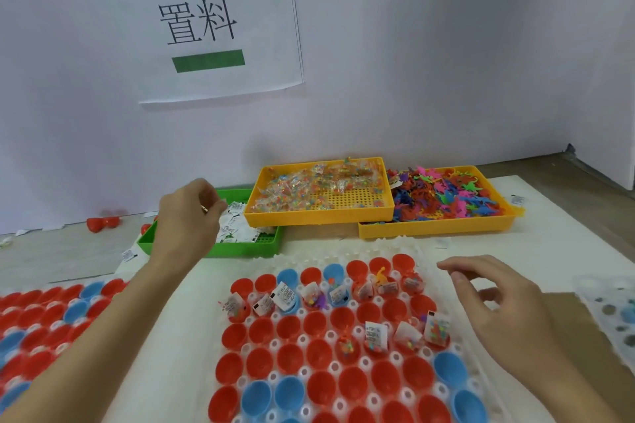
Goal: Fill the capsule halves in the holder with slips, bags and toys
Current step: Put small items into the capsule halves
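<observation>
The left hand (187, 216) reaches over the green tray (240, 245) of white slips (237, 223), its grip pinched at the fingertips over the pile, though what it pinches is too small to tell. The right hand (494, 306) hovers with a loose, open grip just right of the white holder (343, 249) on the table, where red and blue capsule halves (323, 330) sit, some already holding slips, bags and toys. Behind stand a yellow tray of bags (319, 216) and, beside it, a yellow tray of toys (439, 228).

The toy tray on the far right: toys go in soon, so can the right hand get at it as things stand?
Probably yes. The right hand hovers open over the holder, and nothing stands between it and the uncovered toy tray.
</observation>
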The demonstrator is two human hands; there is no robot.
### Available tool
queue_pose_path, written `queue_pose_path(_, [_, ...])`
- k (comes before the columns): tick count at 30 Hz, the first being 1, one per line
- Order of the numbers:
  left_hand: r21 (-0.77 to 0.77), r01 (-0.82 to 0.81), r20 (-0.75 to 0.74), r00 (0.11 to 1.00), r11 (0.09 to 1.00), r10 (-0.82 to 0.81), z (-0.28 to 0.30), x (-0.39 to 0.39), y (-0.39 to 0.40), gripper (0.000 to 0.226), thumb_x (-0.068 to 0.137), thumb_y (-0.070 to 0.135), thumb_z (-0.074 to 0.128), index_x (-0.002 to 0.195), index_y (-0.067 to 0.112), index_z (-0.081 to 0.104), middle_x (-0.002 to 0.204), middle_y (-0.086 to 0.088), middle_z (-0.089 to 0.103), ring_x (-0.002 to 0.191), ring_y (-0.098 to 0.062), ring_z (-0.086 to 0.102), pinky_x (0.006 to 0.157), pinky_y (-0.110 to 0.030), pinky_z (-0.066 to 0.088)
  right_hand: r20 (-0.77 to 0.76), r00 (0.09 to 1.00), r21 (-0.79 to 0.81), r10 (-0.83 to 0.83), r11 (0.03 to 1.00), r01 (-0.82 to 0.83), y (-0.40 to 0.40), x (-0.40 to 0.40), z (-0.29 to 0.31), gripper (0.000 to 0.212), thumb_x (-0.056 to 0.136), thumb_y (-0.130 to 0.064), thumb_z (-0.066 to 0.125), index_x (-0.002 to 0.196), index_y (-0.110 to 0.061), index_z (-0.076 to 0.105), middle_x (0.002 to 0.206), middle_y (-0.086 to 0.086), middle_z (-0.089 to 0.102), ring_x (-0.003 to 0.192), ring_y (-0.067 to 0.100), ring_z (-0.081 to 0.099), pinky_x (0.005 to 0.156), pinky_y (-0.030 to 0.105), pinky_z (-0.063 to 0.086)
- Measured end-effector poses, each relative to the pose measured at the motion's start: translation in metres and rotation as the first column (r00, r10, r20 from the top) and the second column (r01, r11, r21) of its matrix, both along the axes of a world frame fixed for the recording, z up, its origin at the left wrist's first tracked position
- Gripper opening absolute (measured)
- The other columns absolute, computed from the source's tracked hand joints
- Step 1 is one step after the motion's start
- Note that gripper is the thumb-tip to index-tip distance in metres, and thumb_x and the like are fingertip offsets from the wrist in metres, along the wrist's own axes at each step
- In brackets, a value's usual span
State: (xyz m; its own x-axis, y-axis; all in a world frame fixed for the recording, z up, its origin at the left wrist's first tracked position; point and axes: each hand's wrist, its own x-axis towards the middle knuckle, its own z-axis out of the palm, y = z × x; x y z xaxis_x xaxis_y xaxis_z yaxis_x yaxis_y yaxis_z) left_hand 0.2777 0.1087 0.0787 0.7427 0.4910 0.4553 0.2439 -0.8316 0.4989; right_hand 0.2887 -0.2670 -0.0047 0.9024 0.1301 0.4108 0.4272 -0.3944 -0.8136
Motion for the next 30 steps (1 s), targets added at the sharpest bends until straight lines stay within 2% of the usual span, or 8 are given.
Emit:
queue_pose_path(4, [-0.129,0.165,0.139,0.979,0.978,-0.147,0.018,-0.055,-0.065,0.013,0.085,0.016,0.075,0.078,0.02,0.066,0.072,0.009,0.067,0.069,-0.005,0.062,0.062,-0.019,0.044,0.017,1.0,0.045,-0.01,0.999,0.009,0.002,-0.001,0.0,0.037,0.091,0.0,0.062,0.091,-0.036,0.07,0.097,-0.025,0.067,0.095,0.001,0.062,0.068,0.008,0.048])
queue_pose_path(7, [-0.294,0.358,0.113,0.934,0.886,-0.339,0.011,-0.089,-0.113,0.013,0.083,0.014,0.077,0.076,0.023,0.071,0.07,0.009,0.071,0.066,-0.005,0.064,0.064,-0.021,0.051,0.021,0.999,0.065,-0.033,0.997,0.031,0.001,-0.001,0.001,0.04,0.091,0.003,0.059,0.089,-0.036,0.07,0.092,-0.026,0.068,0.093,-0.002,0.062,0.068,0.006,0.046])
queue_pose_path(10, [-0.389,0.415,0.025,0.897,0.822,-0.441,-0.009,-0.102,-0.141,0.017,0.083,0.011,0.077,0.073,0.023,0.072,0.069,0.009,0.07,0.065,-0.007,0.063,0.064,-0.019,0.05,0.023,0.999,0.087,-0.045,0.995,0.042,0.002,-0.002,0.001,0.041,0.091,0.004,0.058,0.087,-0.035,0.07,0.09,-0.021,0.07,0.092,-0.003,0.062,0.068,0.006,0.046])
queue_pose_path(15, [-0.314,0.42,-0.055,0.887,0.851,-0.458,-0.027,-0.1,-0.154,0.032,0.085,0.01,0.074,0.07,0.036,0.065,0.068,0.019,0.066,0.069,0.002,0.061,0.064,-0.011,0.044,0.008,0.999,0.122,-0.033,0.992,0.032,0.003,-0.004,0.002,0.04,0.091,0.005,0.058,0.089,-0.033,0.071,0.092,-0.02,0.07,0.091,-0.004,0.062,0.067,0.009,0.046])
queue_pose_path(20, [-0.284,0.384,-0.069,0.906,0.879,-0.418,-0.029,-0.099,-0.158,0.03,0.086,0.008,0.072,0.073,0.034,0.066,0.073,0.015,0.067,0.076,0.003,0.06,0.065,-0.008,0.043,-0.002,1.0,0.122,-0.028,0.992,0.028,0.005,-0.006,0.002,0.041,0.09,0.005,0.059,0.09,-0.036,0.069,0.093,-0.02,0.069,0.094,-0.006,0.06,0.065,0.011,0.045])
queue_pose_path(25, [-0.271,0.399,-0.145,0.883,0.876,-0.447,-0.033,-0.104,-0.161,0.023,0.086,0.009,0.073,0.076,0.029,0.069,0.073,0.013,0.066,0.077,0.001,0.06,0.068,-0.008,0.042,-0.016,1.0,0.122,-0.014,0.992,0.016,0.006,-0.006,0.002,0.041,0.091,0.004,0.059,0.09,-0.037,0.068,0.094,-0.021,0.068,0.094,-0.008,0.059,0.067,0.012,0.046])
queue_pose_path(30, [-0.243,0.409,-0.19,0.869,0.88,-0.456,-0.031,-0.105,-0.162,0.016,0.09,0.014,0.069,0.081,0.026,0.071,0.077,0.015,0.067,0.081,0.005,0.058,0.07,-0.008,0.043,-0.016,1.0,0.151,-0.012,0.988,0.015,0.007,-0.006,0.003,0.036,0.093,0.001,0.058,0.091,-0.033,0.069,0.094,-0.019,0.069,0.094,-0.008,0.059,0.068,0.005,0.045])
